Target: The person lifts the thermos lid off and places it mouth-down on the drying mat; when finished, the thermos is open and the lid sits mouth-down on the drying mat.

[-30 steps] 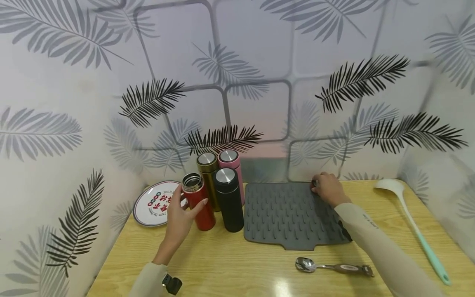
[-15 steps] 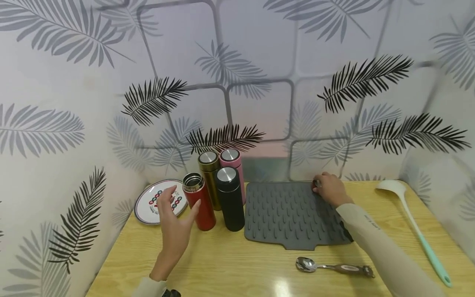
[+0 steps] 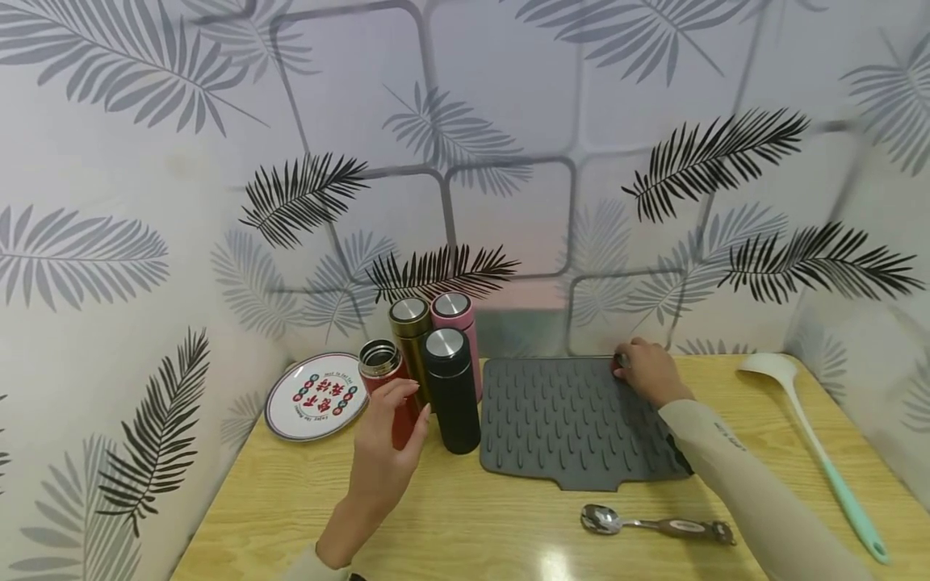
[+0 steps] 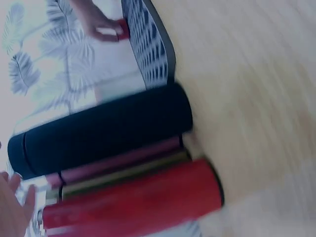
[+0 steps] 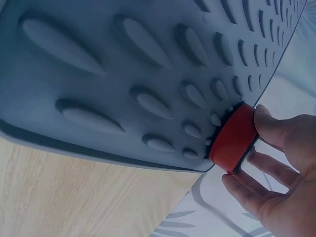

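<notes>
A red thermos point(image 3: 402, 403) without its lid stands upright at the left, its steel mouth showing. My left hand point(image 3: 385, 460) is in front of it, fingers spread and loosely bent, holding nothing. Beside it are a black thermos point(image 3: 454, 395), a gold thermos point(image 3: 412, 331) and a pink thermos point(image 3: 468, 323), all with lids on. At the far right corner of the dark grey ridged mat point(image 3: 559, 420), my right hand point(image 3: 650, 373) pinches a red lid point(image 5: 234, 138) between thumb and fingers. In the right wrist view that lid rests on the mat.
Behind the red thermos lies a white plate point(image 3: 294, 411) with printed lettering. A metal spoon point(image 3: 654, 525) with a brown handle lies in front of the mat. A white ladle point(image 3: 802, 420) with a mint-green handle is at the right, and a patterned wall point(image 3: 508, 218) rises behind the table.
My left hand let go of the red thermos, drew back to the left, then moved right across its front toward the black thermos. My right hand stays at the lid.
</notes>
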### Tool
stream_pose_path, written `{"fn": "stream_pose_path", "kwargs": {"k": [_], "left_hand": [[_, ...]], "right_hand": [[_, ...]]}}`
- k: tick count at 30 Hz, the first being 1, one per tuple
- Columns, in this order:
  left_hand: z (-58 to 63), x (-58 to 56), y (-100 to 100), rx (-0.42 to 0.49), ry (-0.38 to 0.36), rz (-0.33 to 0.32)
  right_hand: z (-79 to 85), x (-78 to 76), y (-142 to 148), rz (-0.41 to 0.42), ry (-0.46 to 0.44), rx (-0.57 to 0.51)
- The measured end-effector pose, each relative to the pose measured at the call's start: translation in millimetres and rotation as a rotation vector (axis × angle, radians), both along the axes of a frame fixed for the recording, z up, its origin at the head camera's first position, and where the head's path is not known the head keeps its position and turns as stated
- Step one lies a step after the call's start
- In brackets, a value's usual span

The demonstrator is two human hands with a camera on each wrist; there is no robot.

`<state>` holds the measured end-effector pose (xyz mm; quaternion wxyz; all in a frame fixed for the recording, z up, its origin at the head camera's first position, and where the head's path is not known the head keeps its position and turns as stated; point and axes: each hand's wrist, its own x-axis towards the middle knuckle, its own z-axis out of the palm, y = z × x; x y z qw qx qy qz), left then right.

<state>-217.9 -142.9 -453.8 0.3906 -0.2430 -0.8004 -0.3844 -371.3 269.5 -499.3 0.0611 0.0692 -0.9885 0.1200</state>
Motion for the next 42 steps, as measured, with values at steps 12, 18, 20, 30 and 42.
{"fn": "stream_pose_path", "kwargs": {"k": [12, 18, 20, 30, 42], "left_hand": [[-12.7, 6.0, 41.5, 0.238, -0.517, 0.0], [-15.5, -2.2, 47.8, 0.277, -0.522, -0.005], [-15.7, -5.7, 48.7, 0.294, -0.53, -0.011], [-17.7, -21.4, 53.3, 0.321, -0.614, 0.034], [-33.0, -40.9, 58.1, 0.396, -0.54, 0.049]], "right_hand": [[-8.7, -2.9, 3.8, 0.087, 0.114, 0.07], [-7.2, 0.4, -1.3, 0.067, 0.109, 0.074], [-6.7, 1.7, -1.1, 0.063, 0.11, 0.072], [-9.5, 3.4, 4.5, 0.11, 0.145, 0.087], [2.8, 17.2, 7.5, 0.198, 0.144, 0.049]]}}
